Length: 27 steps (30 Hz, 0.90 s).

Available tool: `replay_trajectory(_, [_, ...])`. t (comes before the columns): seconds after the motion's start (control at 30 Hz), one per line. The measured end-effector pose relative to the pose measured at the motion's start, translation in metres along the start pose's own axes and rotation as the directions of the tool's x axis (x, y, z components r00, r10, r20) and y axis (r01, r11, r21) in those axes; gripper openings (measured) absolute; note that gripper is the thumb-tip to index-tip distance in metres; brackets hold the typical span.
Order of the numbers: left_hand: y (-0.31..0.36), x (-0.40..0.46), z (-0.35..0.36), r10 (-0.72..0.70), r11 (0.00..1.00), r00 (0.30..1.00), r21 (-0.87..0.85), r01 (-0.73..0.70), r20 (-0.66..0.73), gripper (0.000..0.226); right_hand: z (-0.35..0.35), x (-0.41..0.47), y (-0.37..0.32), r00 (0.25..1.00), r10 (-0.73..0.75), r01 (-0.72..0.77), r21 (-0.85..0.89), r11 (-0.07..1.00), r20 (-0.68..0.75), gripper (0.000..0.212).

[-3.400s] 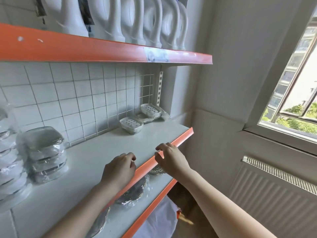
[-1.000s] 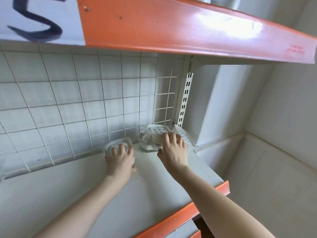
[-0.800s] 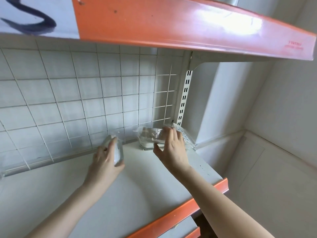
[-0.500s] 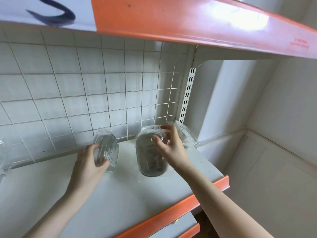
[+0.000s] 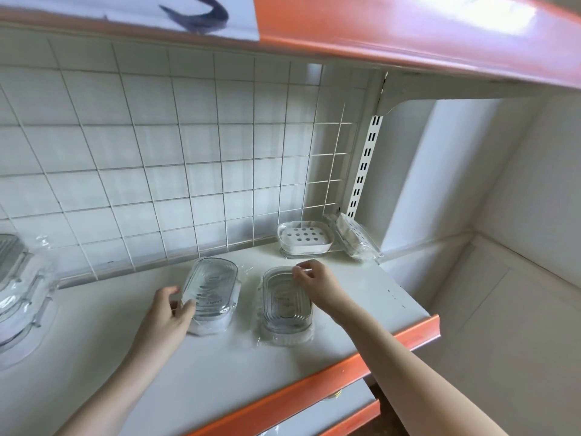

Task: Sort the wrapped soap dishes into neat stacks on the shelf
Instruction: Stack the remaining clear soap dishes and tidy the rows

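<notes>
Two wrapped soap dishes lie upside down side by side on the white shelf (image 5: 220, 372). My left hand (image 5: 166, 313) grips the near left edge of the left dish (image 5: 212, 291), which is tilted up at the back. My right hand (image 5: 314, 283) pinches the far right rim of the right dish (image 5: 284, 305), which lies flat. In the back right corner a third wrapped dish (image 5: 305, 239) sits upright showing its white holed insert. A fourth dish (image 5: 353, 236) leans on its side against the upright post.
A stack of wrapped dishes (image 5: 15, 294) stands at the far left edge. A white wire grid (image 5: 188, 152) backs the shelf. An orange-edged upper shelf (image 5: 408, 29) hangs overhead. The orange front lip (image 5: 314, 385) borders the shelf, with a lower shelf beneath.
Both hands took a dish from the back right corner, turned it over and brought it forward. The dishes are now lower, down on the shelf, and further from the grid.
</notes>
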<state>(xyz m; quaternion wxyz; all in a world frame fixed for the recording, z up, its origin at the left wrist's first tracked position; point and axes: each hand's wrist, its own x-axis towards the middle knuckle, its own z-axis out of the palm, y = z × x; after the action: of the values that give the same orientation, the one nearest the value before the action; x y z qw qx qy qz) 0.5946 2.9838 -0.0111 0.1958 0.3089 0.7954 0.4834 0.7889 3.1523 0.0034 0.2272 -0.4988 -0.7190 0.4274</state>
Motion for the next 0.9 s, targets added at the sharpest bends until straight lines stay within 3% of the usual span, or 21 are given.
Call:
replay_trajectory(0.1, [0.002, 0.001, 0.002, 0.037, 0.997, 0.999, 0.075, -0.037, 0.006, 0.032, 0.002, -0.002, -0.005, 0.999, -0.025, 0.023, -0.09, 0.996, -0.021, 0.036])
replay_trajectory(0.27, [0.012, 0.004, 0.013, 0.194, 0.925, 0.981, 0.336, -0.177, -0.018, 0.043, 0.016, -0.019, -0.024, 0.991, -0.131, 0.126, -0.462, 0.878, 0.021, 0.057])
replay_trajectory(0.43, [0.043, 0.008, 0.035, 0.258, 0.807, 0.966, 0.544, -0.23, 0.026, 0.065, 0.045, -0.042, -0.037, 0.998, -0.037, 0.065, -0.629, 0.775, 0.057, 0.082])
replay_trajectory(0.67, [0.037, 0.016, 0.052, 0.206, 0.645, 0.978, 0.746, -0.168, 0.042, 0.08, 0.051, -0.044, -0.032, 0.996, -0.092, 0.074, -0.607, 0.791, 0.0, 0.075])
replay_trajectory(0.9, [0.027, 0.014, 0.05, 0.238, 0.647, 0.971, 0.749, -0.141, -0.022, 0.078, 0.054, -0.05, -0.033, 0.987, -0.14, 0.072, -0.576, 0.815, -0.075, 0.066])
